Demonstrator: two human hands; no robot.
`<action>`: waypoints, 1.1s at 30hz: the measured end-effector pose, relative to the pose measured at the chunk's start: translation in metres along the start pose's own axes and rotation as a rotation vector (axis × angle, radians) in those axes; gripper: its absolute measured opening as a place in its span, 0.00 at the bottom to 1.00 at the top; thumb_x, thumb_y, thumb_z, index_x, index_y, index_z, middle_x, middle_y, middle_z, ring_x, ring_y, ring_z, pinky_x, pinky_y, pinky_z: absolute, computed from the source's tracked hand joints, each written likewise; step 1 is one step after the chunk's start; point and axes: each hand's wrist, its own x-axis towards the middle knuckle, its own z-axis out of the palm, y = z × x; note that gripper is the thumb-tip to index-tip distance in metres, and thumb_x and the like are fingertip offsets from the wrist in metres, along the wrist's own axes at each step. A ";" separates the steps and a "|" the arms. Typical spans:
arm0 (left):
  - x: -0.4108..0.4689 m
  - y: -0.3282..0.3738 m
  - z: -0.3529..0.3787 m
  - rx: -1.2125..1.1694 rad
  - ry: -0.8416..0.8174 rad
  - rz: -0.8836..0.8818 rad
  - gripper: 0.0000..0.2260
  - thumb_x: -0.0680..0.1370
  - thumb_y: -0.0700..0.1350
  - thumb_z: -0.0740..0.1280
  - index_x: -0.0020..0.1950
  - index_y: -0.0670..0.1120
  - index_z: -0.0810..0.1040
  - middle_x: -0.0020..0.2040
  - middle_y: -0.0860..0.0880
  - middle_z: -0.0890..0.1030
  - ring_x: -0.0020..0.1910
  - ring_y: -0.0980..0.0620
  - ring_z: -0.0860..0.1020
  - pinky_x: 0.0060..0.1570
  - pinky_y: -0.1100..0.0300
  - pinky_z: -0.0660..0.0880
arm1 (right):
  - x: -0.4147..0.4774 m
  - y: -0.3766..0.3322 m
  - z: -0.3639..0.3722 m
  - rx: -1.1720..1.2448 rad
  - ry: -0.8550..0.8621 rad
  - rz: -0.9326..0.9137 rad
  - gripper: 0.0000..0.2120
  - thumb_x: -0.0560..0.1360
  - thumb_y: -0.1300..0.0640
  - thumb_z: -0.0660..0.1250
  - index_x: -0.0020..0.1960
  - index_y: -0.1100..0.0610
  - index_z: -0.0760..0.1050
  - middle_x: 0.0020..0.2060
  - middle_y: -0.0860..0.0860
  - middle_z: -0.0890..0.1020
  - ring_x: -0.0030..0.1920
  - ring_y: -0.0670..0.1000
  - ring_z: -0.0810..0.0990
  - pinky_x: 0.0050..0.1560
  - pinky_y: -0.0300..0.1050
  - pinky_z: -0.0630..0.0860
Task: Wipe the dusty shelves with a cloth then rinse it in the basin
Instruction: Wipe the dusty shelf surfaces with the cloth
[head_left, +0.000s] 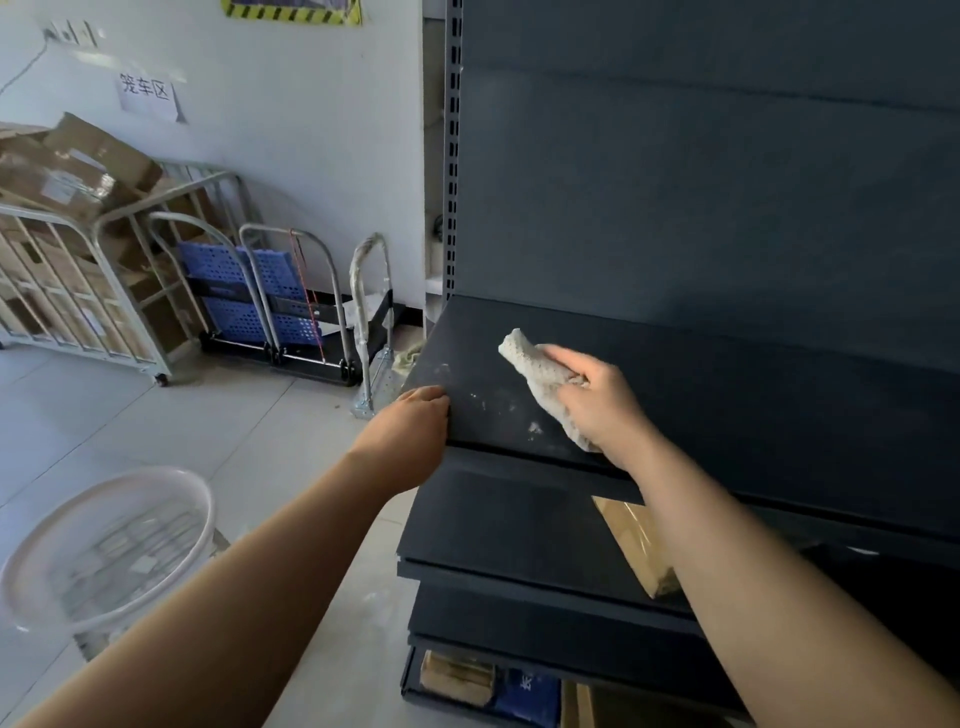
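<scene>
Right hand (597, 402) gripping cloth (540, 374) on dark shelf (727, 395), left hand (415, 431) fingers curled over shelf's front corner

Single head-worn view, looking forward and down through a wide-angle lens, with straight lines bowing toward the frame edges. Faces the front left corner of the upper dark shelf (727, 374) from within arm's reach, with the left hand (415, 431) on that corner and the right hand (602, 405) with the cloth (535, 369) just behind the front edge, near mid-frame. Takes in the wall (285, 130) at upper left and the basin (156, 472) at lower left. Seemingly angled a little rightward, though hard to judge through the distortion.
</scene>
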 end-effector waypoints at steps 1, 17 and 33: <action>-0.002 0.003 -0.001 0.000 0.032 0.029 0.09 0.75 0.40 0.56 0.46 0.42 0.76 0.51 0.46 0.77 0.57 0.46 0.76 0.58 0.53 0.74 | -0.001 0.005 -0.016 0.002 0.069 0.020 0.23 0.74 0.65 0.59 0.65 0.47 0.74 0.58 0.44 0.79 0.55 0.48 0.80 0.52 0.38 0.76; -0.011 0.011 -0.001 0.103 0.113 0.138 0.13 0.79 0.43 0.56 0.55 0.40 0.76 0.63 0.44 0.75 0.62 0.42 0.73 0.60 0.50 0.72 | -0.036 0.037 0.021 -0.691 0.143 -0.139 0.19 0.77 0.56 0.57 0.65 0.60 0.73 0.66 0.57 0.71 0.64 0.59 0.70 0.66 0.53 0.68; -0.027 0.006 -0.007 0.069 0.221 0.095 0.12 0.79 0.43 0.60 0.56 0.37 0.76 0.60 0.41 0.76 0.60 0.41 0.73 0.59 0.52 0.70 | -0.040 0.085 -0.112 -0.709 0.459 0.169 0.18 0.75 0.63 0.55 0.63 0.62 0.71 0.61 0.58 0.74 0.62 0.60 0.72 0.56 0.53 0.72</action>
